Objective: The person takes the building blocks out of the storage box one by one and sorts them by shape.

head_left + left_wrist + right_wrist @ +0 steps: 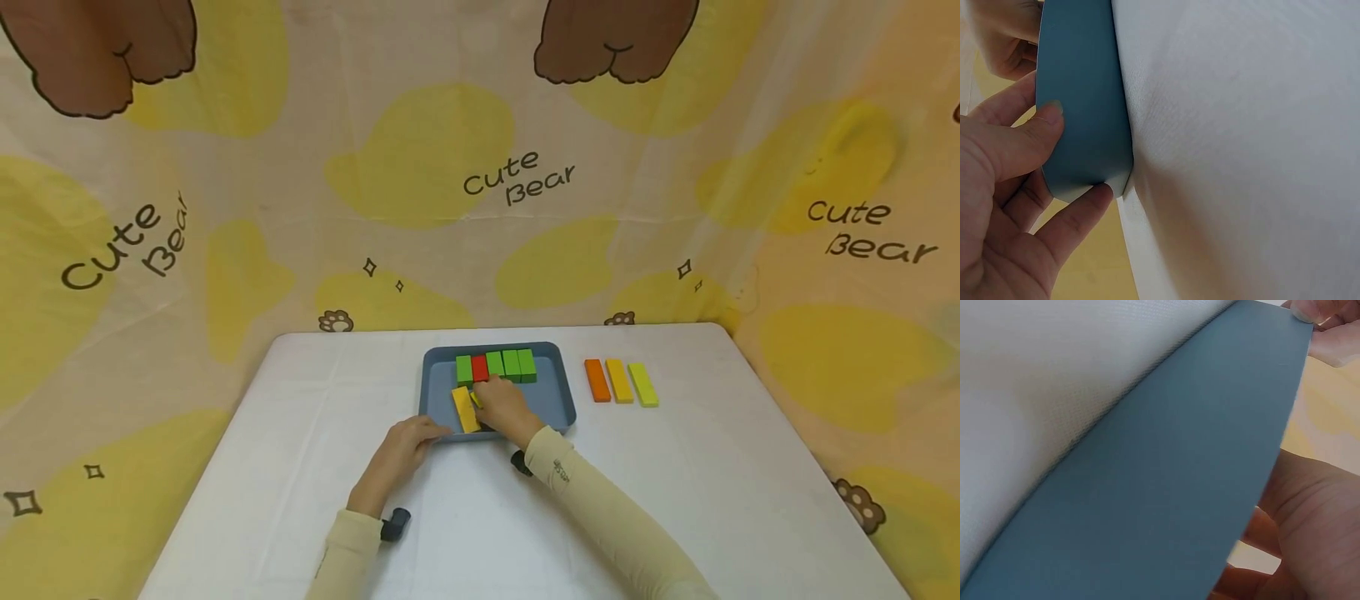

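A blue-grey tray point(558, 408) lies on the table, with a row of green blocks point(512, 365) and one red block point(480, 368) along its back half. My left hand point(405, 446) grips the tray's front left corner; in the left wrist view its thumb point(1047, 125) presses the outer wall near the rim. Inside the tray, my right hand point(506, 408) is curled over a yellow block point(476, 400), mostly hidden under its fingers. Just left of it, an orange-yellow block point(466, 409) lies at a slant toward the front wall. In the right wrist view the tray wall covers the right fingertips.
Right of the tray, an orange block point(597, 381), a yellow-orange block point(619, 381) and a lime block point(643, 384) lie side by side on the white table point(660, 483). A patterned cloth point(420, 158) hangs behind and around the table.
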A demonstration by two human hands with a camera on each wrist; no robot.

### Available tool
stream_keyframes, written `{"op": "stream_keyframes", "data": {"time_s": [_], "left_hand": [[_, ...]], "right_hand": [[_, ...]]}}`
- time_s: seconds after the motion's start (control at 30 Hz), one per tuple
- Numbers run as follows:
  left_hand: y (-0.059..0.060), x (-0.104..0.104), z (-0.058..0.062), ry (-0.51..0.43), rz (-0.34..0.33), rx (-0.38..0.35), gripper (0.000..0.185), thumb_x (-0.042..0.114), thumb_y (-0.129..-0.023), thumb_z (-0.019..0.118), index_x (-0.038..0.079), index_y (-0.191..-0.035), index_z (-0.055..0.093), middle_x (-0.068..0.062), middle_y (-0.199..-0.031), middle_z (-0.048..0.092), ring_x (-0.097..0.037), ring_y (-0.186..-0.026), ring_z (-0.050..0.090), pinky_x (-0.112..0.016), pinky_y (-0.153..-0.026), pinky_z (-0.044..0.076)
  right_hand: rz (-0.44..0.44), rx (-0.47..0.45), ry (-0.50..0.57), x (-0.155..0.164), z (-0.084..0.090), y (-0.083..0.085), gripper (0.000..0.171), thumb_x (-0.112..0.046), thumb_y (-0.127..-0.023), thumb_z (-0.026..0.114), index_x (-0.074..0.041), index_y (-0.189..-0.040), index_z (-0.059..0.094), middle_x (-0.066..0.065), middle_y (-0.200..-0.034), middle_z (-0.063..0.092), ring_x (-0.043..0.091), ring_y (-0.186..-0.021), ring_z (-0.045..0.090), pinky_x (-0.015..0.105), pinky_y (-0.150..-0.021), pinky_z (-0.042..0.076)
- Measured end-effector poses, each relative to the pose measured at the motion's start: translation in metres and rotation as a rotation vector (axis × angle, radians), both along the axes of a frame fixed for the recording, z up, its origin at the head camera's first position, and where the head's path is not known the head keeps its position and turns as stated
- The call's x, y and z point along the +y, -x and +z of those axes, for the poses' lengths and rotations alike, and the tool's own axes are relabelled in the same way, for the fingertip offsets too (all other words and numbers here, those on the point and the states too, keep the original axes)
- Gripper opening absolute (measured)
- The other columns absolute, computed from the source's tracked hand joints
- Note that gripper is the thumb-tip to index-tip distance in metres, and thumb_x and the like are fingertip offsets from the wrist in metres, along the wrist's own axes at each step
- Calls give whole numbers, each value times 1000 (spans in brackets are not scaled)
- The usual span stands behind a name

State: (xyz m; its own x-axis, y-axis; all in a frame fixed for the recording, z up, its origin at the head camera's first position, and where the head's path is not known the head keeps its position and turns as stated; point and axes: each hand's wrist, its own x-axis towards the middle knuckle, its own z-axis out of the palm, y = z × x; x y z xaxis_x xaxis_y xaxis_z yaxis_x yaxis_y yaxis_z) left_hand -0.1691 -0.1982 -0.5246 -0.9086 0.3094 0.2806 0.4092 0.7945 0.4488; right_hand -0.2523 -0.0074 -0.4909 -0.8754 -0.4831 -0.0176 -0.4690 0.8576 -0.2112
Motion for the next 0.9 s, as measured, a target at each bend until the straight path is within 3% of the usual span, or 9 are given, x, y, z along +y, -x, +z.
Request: {"op": "stream_keyframes", "data": {"time_s": [0.4, 0.57, 0.9], "left_hand": [[-2, 0, 5, -2, 13, -54, 28, -2, -89, 67, 19, -103, 78, 3, -91, 71, -11, -87, 66, -27, -80, 58], [-3, 1, 5, 3, 23, -55, 27, -1, -89, 68, 19, -103, 78, 3, -91, 72, -12, -89, 66, -27, -81, 58], [-2, 1, 6, -8, 0, -38, 25, 0, -90, 66, 17, -103, 78, 2, -90, 72, -12, -87, 66, -28, -80, 58]], "right_hand": [[-60, 10, 63, 24, 26, 3, 37, -19, -83, 77, -9, -117, 68, 10, -99, 64, 20, -81, 59, 31, -66, 55], [-129, -28, 150, 51, 38, 10, 43, -18, -82, 77, -7, -123, 65, 14, -107, 63, 24, -85, 60, 32, -69, 58], [-249, -26, 154, 119, 52, 28, 50, -18, -84, 73, -4, -131, 60, 20, -113, 64, 29, -91, 60, 42, -78, 57]]}}
